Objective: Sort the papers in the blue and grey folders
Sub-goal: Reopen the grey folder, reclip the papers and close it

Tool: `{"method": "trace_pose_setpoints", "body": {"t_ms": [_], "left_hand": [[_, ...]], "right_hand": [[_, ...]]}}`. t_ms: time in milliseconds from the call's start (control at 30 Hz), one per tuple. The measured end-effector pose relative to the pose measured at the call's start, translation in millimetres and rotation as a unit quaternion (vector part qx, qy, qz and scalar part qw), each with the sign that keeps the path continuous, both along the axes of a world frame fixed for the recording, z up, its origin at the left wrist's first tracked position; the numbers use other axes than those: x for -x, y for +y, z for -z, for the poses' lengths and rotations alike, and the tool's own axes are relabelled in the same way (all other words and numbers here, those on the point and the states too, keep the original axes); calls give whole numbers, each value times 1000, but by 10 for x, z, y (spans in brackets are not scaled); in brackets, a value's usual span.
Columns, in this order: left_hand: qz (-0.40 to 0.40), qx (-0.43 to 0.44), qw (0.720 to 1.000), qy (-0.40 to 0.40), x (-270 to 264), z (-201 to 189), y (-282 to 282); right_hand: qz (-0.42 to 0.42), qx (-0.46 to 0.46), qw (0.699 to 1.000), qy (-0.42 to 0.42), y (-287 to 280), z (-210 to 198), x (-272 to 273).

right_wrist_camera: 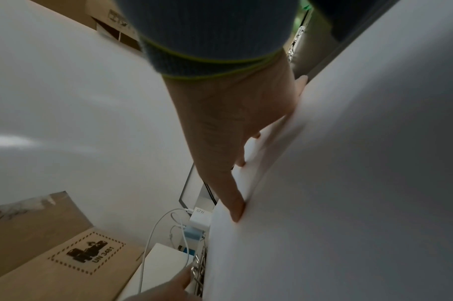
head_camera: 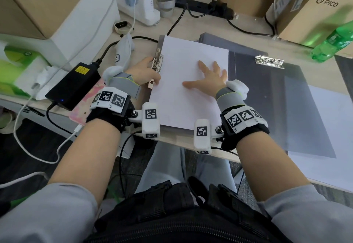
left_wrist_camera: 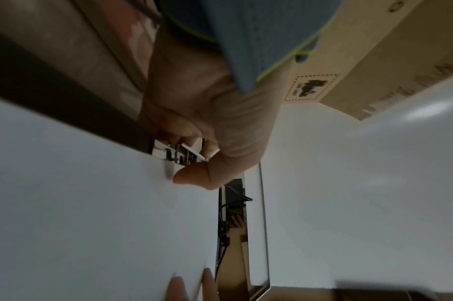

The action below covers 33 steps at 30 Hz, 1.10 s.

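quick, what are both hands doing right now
Left hand: fingers on the folder's metal clip, gripping it.
Right hand: open, fingers spread flat on the white paper.

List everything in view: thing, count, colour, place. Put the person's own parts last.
Paper stack: one, white, in the folder at desk centre.
Folder clip: one, silver, at the stack's left edge.
Grey folder: one, open, right of the stack, with a silver clip at its top.
Loose sheet: one, white, far right.
Power brick: one, black, left.
Bottle: one, green, upper right.
Cardboard boxes: several, brown, along the back.
Charger: one, white, top centre.
Left hand: its grip is on the folder clip.
Right hand: flat, fingers spread, pressing the paper stack.
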<state>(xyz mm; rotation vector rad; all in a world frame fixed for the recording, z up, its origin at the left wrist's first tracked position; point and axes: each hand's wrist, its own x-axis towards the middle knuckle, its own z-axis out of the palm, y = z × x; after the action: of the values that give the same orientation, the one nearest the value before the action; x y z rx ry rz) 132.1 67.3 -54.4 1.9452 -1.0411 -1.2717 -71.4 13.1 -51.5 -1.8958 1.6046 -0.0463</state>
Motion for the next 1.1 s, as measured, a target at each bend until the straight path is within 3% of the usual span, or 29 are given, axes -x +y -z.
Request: {"method": "trace_pose_setpoints", "body": {"t_ms": [167, 300, 467, 767, 1100], "left_hand": [[-26, 53, 995, 78, 49, -12, -18], [-102, 95, 980, 142, 118, -65, 25], [-137, 46, 965, 220, 152, -99, 128], [-135, -13, 972, 193, 157, -46, 335], [-130, 53, 970, 196, 175, 216, 453]], "right_hand": [[8, -8, 999, -31, -12, 53, 7], [20, -13, 999, -47, -32, 80, 5], [20, -10, 999, -47, -28, 82, 14], [24, -2, 998, -58, 29, 79, 26], [24, 3, 999, -46, 18, 116, 64]]}}
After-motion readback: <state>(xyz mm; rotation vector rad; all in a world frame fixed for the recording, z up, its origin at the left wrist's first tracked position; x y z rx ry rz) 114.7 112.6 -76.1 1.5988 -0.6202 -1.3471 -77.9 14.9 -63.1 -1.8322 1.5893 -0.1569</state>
